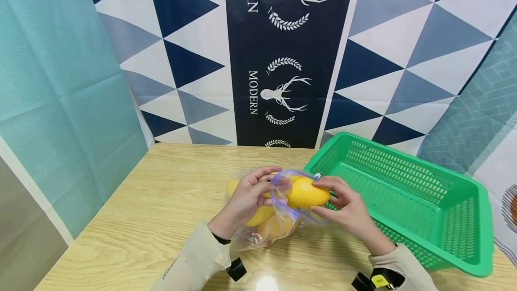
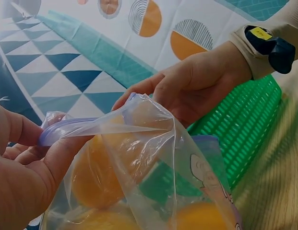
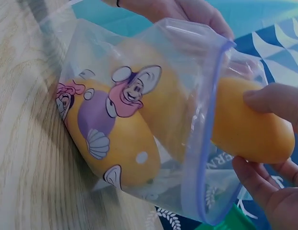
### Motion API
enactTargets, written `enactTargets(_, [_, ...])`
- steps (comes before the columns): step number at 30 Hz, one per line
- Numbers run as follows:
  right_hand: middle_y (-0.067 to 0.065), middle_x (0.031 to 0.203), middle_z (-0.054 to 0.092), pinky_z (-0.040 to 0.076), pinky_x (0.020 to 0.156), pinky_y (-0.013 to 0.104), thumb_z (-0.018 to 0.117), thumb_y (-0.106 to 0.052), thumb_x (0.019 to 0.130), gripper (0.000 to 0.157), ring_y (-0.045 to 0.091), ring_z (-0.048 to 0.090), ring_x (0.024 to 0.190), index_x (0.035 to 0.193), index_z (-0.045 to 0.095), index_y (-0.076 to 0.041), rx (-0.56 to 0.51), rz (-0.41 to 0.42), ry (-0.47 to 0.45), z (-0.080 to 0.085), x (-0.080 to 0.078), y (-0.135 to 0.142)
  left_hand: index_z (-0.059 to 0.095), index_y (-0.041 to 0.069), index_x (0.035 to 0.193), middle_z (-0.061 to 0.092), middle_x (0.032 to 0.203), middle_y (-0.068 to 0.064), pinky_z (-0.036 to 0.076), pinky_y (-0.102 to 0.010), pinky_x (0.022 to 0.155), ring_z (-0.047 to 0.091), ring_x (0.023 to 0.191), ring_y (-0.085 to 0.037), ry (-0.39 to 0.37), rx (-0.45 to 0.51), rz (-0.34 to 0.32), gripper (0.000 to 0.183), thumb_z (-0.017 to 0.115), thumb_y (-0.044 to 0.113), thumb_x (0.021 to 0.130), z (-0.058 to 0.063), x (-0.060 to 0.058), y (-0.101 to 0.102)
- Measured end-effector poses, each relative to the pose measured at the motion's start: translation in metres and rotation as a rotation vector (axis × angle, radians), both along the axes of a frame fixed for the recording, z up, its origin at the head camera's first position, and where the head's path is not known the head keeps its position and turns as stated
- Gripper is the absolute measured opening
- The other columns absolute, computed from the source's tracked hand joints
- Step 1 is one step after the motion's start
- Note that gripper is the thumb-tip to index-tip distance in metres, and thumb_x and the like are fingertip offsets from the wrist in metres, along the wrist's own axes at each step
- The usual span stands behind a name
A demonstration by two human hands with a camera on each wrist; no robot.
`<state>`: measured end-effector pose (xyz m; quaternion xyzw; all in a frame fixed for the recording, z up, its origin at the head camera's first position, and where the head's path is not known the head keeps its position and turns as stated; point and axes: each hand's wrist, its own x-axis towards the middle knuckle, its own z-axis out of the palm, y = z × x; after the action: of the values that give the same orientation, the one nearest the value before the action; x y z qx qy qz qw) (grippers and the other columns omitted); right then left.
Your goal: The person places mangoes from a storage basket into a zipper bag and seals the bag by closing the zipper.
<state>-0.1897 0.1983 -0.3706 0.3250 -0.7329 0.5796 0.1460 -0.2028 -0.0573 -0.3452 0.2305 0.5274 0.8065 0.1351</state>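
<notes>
Gripping a yellow fruit (image 1: 307, 193) at the mouth of a clear bag (image 1: 278, 228)

Wooden tabletop (image 1: 161, 205) stretches left of the bag as far as a sloping edge beside the teal cloth (image 1: 72, 80), and backward to the patterned wall cloth (image 1: 190, 57). On the right, room is tighter: the green basket (image 1: 397, 199) stands near the right hand (image 1: 345, 203), its near wall partly covered by that forearm.

Some of the left hand's (image 1: 248, 194) fingertips are lost behind folded plastic, and the left wrist view hides the right fingertips behind the bag. Glare and overlapping film make the fruit inside hard to count. Only a green corner of the basket enters the right wrist view.

Several more yellow fruits lie in the bag, which carries cartoon prints (image 3: 132, 91). The left hand pinches its purple rim (image 3: 204, 143); the right thumb and fingers hold the fruit, which sits across the opening, one end within and the other outside.
</notes>
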Motion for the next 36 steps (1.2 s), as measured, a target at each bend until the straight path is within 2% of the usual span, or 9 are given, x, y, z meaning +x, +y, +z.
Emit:
enactTargets(8, [0.016,0.124,0.053,0.054,0.087,0.029,0.08,0.012,0.074,0.049,0.007,0.053,0.114,0.119,0.065,0.0,0.102,-0.106,0.044,0.008,0.001,-0.016,0.036,-0.015,0.141,0.068,0.11,0.0,0.06,-0.028,0.074,0.067,0.106,-0.015,-0.001,0.036,0.032,0.046,0.041,-0.006,0.096,0.004,0.0,-0.002])
enactTargets(13, [0.013,0.124,0.055,0.056,0.086,0.043,0.083,0.007,0.073,0.049,0.007,0.053,0.113,0.119,0.067,-0.004,0.151,-0.136,0.074,0.01,0.001,-0.022,0.043,-0.01,0.139,0.069,0.111,-0.003,0.06,-0.033,0.077,0.067,0.107,-0.017,-0.013,0.049,0.048,0.044,0.043,-0.007,0.095,0.005,0.002,-0.002])
enactTargets(16, [0.01,0.123,0.057,0.057,0.085,0.039,0.084,0.006,0.073,0.05,0.007,0.054,0.112,0.12,0.068,-0.005,0.171,-0.138,0.089,0.01,0.0,-0.025,0.044,-0.01,0.138,0.069,0.111,-0.002,0.06,-0.031,0.075,0.067,0.106,-0.016,-0.01,0.048,0.063,0.043,0.043,-0.007,0.095,0.006,0.002,-0.002])
enactTargets(21, [0.008,0.121,0.061,0.057,0.084,0.026,0.082,0.005,0.076,0.047,0.01,0.058,0.107,0.12,0.069,-0.007,0.193,-0.109,0.117,0.011,-0.003,-0.028,0.043,-0.011,0.137,0.07,0.11,-0.001,0.06,-0.026,0.071,0.068,0.105,-0.015,0.008,0.055,0.088,0.043,0.043,-0.007,0.094,0.004,0.001,-0.003])
enactTargets(24, [0.007,0.117,0.067,0.058,0.082,0.029,0.078,0.006,0.08,0.04,0.013,0.063,0.103,0.117,0.071,-0.006,0.223,-0.072,0.14,0.012,-0.003,-0.029,0.045,-0.01,0.135,0.07,0.109,0.0,0.059,-0.024,0.07,0.068,0.105,-0.016,0.009,0.063,0.098,0.04,0.043,-0.006,0.095,0.004,0.001,-0.003])
enactTargets(29, [0.004,0.113,0.072,0.057,0.085,0.029,0.073,0.002,0.086,0.032,0.014,0.066,0.105,0.117,0.072,-0.006,0.315,-0.04,0.186,0.015,-0.001,-0.032,0.048,-0.006,0.133,0.071,0.108,0.001,0.058,-0.021,0.066,0.068,0.106,-0.016,0.008,0.067,0.077,0.036,0.042,-0.005,0.097,0.004,0.001,-0.001])
enactTargets(33, [0.002,0.113,0.073,0.056,0.085,0.029,0.07,0.001,0.089,0.029,0.012,0.064,0.107,0.117,0.072,-0.008,0.323,-0.032,0.166,0.02,0.001,-0.035,0.051,-0.002,0.13,0.072,0.105,0.002,0.058,-0.021,0.065,0.069,0.104,-0.015,0.02,0.089,0.076,0.033,0.043,-0.005,0.098,0.004,0.001,-0.002])
enactTargets(36, [0.002,0.111,0.073,0.057,0.085,0.03,0.069,0.001,0.09,0.028,0.013,0.066,0.105,0.116,0.072,-0.007,0.311,-0.015,0.133,0.022,0.003,-0.035,0.051,-0.004,0.13,0.072,0.104,0.002,0.058,-0.022,0.066,0.069,0.103,-0.015,0.033,0.105,0.081,0.033,0.043,-0.004,0.098,0.005,0.001,-0.003])
